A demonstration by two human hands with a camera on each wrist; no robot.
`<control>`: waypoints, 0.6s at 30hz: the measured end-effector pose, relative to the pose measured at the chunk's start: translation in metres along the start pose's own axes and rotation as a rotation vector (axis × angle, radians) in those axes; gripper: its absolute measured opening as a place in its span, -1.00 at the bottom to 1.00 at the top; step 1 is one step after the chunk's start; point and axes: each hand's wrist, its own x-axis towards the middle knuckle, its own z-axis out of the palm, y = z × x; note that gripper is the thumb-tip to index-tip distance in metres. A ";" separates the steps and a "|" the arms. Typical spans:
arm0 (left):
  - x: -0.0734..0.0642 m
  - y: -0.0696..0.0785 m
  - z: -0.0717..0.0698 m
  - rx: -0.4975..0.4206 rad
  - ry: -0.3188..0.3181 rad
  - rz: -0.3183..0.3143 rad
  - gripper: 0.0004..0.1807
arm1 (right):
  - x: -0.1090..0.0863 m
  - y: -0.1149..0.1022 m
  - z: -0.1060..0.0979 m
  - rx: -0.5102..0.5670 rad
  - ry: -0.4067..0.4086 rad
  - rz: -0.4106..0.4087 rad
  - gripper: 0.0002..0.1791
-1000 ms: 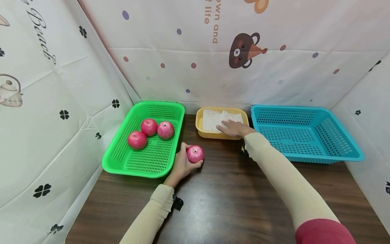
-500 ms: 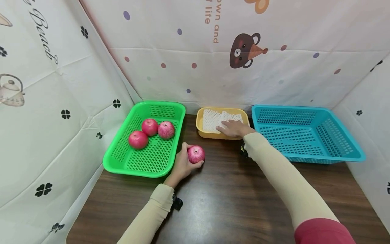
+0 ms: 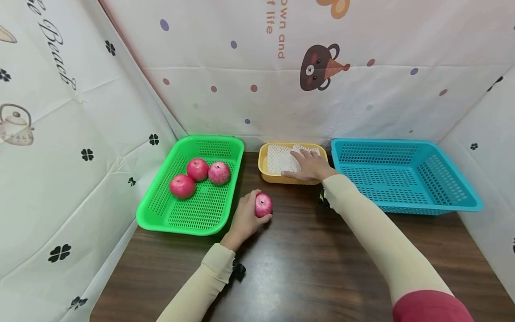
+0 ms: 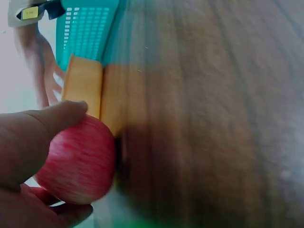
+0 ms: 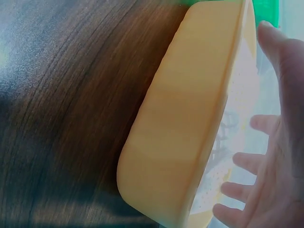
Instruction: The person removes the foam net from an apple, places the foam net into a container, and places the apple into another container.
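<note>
A red streaked apple (image 3: 263, 205) is gripped by my left hand (image 3: 245, 219), thumb on the near side and fingers on the far side. It is low over the dark table, right of the green basket; whether it touches the wood, I cannot tell. My right hand (image 3: 309, 166) is above the yellow tray (image 3: 263, 172), palm down with fingers spread. White foam netting (image 3: 278, 158) lies inside that tray, partly covered by the hand. In the right wrist view the fingers (image 5: 247, 164) are parted over the tray's edge and hold nothing.
Three more apples (image 3: 197, 169) sit in the green basket (image 3: 146, 219) at the left. A blue basket (image 3: 468, 203) stands right of the yellow tray, beside the right forearm. Printed white cloth (image 3: 217, 107) hangs behind and at both sides of the table (image 3: 297, 268).
My left hand has shifted slightly right with the apple, its fingers covering more of it. The right hand's fingers have spread and lifted over the foam netting.
</note>
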 end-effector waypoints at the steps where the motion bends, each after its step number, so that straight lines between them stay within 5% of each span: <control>1: 0.000 0.002 -0.001 0.021 -0.010 -0.002 -0.15 | -0.001 0.000 0.000 -0.003 0.002 -0.006 0.21; 10: 0.008 0.022 -0.008 0.212 -0.136 0.006 -0.16 | -0.010 -0.002 0.003 -0.032 0.077 -0.068 0.20; 18: 0.019 0.037 -0.023 0.244 -0.203 0.097 -0.21 | -0.015 -0.005 0.008 -0.027 0.181 -0.126 0.21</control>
